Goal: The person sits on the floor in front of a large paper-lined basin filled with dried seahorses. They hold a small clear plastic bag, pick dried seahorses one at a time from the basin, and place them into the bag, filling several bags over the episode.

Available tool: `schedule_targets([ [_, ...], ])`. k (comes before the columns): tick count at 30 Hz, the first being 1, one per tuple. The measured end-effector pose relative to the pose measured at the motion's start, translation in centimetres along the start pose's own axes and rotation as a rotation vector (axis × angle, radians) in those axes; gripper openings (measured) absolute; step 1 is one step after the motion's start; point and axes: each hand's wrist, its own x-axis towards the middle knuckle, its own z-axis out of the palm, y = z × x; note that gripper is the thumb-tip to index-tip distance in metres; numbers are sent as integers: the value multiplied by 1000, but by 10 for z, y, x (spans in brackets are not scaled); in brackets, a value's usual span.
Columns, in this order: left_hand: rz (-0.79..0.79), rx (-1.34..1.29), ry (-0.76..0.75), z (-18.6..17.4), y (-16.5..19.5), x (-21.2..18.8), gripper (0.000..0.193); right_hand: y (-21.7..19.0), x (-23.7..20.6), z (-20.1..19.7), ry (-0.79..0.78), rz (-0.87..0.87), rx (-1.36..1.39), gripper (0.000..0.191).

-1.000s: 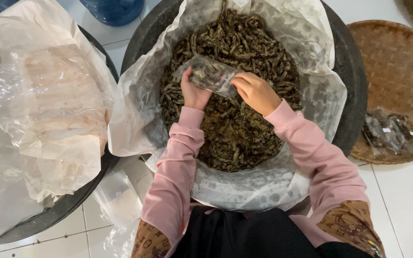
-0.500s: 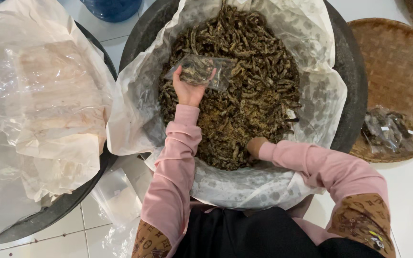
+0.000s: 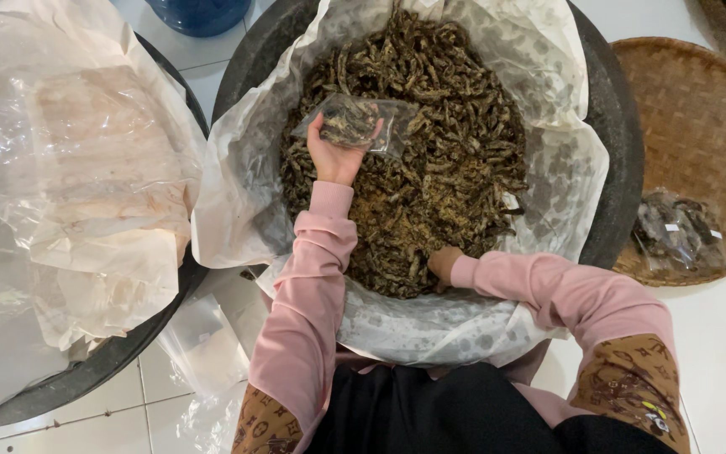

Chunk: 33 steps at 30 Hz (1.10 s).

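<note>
Left hand [image 3: 335, 155] raised, gripping clear pouch [image 3: 359, 124].

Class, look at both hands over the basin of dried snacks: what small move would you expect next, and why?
Probably the right hand lifts a pinch of snacks toward the bag. The left hand holds the clear bag above the pile, only partly filled, while the right hand's fingers are dug into the snacks at the near edge.

Fried pieces [image 3: 430, 168] are filling the basin [image 3: 615, 151]; its crumpled liner [image 3: 565, 168] is crowding the rim, leaving room above only.
</note>
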Motion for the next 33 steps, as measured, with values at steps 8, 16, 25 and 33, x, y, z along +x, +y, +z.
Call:
schedule_targets([
  [8, -7, -32, -12, 0, 1, 1, 62, 5, 17, 25, 308, -40, 187, 16],
  [16, -28, 42, -22, 10, -5, -5, 60, 40, 6, -32, 227, -119, 235, 20],
  [25, -195, 126, -73, 27, -45, -25, 62, 47, -169, -136, 1124, 2, 697, 35],
  [33, -239, 229, -170, 38, -62, -35, 60, 19, -161, -170, 1136, 74, 870, 32],
])
